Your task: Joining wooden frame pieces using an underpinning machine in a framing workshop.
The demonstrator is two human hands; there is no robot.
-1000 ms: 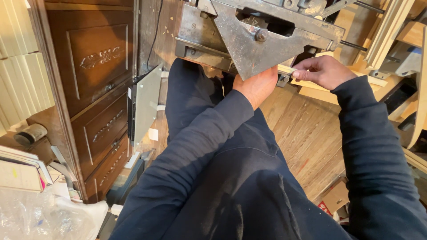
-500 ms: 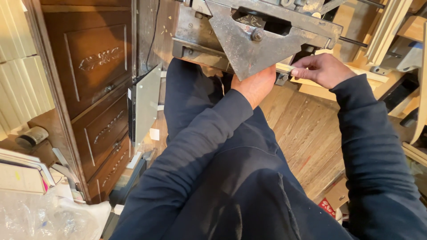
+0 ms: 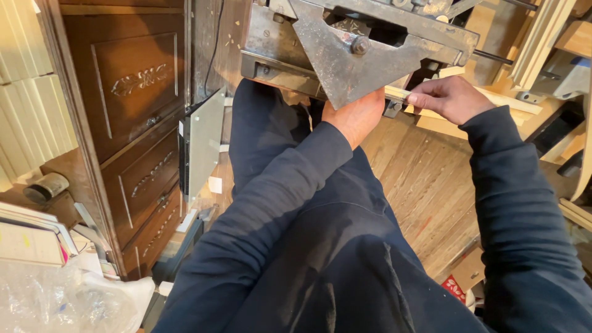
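Note:
A grey metal machine (image 3: pixel 345 49) with a triangular steel plate and a bolt sits in front of me at the top of the view. My left hand (image 3: pixel 356 116) reaches under the plate's lower tip, and its fingers are hidden beneath the metal. My right hand (image 3: pixel 447 97) pinches a pale wooden strip (image 3: pixel 493 98) that runs out to the right from under the machine. Both arms wear dark blue sleeves, and my dark trousers fill the lower middle.
A dark carved wooden cabinet (image 3: pixel 129 117) with drawers stands at the left, and a grey metal panel (image 3: pixel 203 142) leans beside it. Wooden floorboards (image 3: pixel 425 185) lie below. Pale wooden mouldings (image 3: pixel 549 31) stand at the top right. Plastic wrap and papers (image 3: pixel 43 290) lie bottom left.
The view has shifted slightly. My right hand has slid a little to the left along the wooden strip, toward the machine. My left hand stays under the plate.

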